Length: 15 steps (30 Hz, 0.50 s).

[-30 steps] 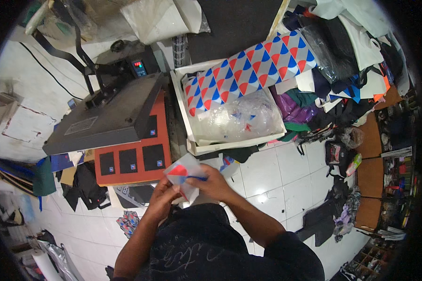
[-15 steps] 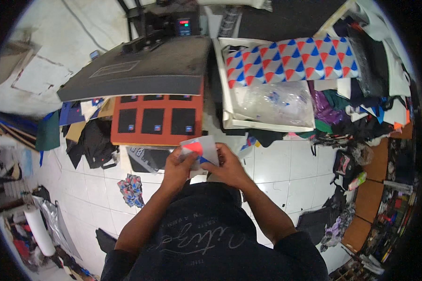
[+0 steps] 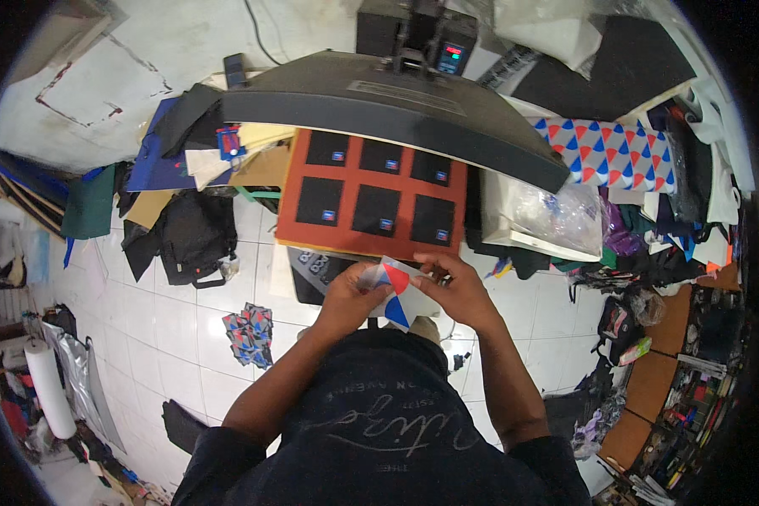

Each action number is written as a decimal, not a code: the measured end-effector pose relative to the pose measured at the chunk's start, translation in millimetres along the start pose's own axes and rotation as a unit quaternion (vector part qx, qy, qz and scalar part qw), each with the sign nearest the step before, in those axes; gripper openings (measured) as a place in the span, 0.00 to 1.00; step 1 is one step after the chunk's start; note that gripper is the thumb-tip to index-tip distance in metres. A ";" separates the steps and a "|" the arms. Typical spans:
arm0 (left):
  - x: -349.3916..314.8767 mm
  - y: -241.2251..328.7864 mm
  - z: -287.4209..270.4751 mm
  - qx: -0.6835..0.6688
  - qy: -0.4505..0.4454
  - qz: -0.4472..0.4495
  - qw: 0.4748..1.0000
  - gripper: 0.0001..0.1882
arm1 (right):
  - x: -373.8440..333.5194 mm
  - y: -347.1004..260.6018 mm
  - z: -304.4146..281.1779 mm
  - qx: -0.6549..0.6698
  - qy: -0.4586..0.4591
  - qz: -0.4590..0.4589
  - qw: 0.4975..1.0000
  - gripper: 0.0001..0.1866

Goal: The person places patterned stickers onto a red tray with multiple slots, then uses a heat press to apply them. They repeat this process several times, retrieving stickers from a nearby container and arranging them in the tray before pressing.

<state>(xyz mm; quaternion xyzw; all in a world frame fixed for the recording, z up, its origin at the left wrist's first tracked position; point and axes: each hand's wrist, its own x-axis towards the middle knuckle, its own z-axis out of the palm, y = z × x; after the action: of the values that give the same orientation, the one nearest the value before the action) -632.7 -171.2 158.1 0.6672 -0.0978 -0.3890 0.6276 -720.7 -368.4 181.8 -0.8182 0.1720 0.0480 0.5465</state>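
Observation:
A small translucent sheet printed in red and blue (image 3: 397, 295) is held in front of my body, below the near edge of the orange press pad (image 3: 288, 218). My left hand (image 3: 348, 297) grips its left side, with the thumb over the front. At the right edge, my right hand (image 3: 459, 293) pinches the sheet between thumb and fingers. Several black fabric pieces (image 3: 378, 208) lie in rows on the pad, each with a small blue-and-red mark near a lower corner. Above them hangs the dark upper plate of a heat press (image 3: 312, 97), raised and covering the pad's far part.
A white box (image 3: 557, 240) with clear plastic stands right of the press, beside a red-and-blue patterned sheet (image 3: 607, 152). Patterned scraps (image 3: 249, 335) lie on the tiled floor at left. A black bag (image 3: 196, 240) sits nearby. Shelves (image 3: 662, 371) line the right side.
My view has turned left, so the press appears further right. The sheet has tilted in my hands and shows more of its red and blue print. Both hands still hold it.

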 end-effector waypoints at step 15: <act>1.2 -25.3 -181.1 0.163 0.178 0.073 0.968 0.13 | 92.2 -29.8 125.4 0.197 0.099 0.121 0.968 0.12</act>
<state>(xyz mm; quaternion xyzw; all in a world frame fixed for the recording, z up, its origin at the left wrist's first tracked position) -524.8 -29.1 118.1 0.8099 -0.0954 -0.1958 0.5447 -610.7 -265.0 133.5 -0.6681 0.3286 -0.0024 0.6676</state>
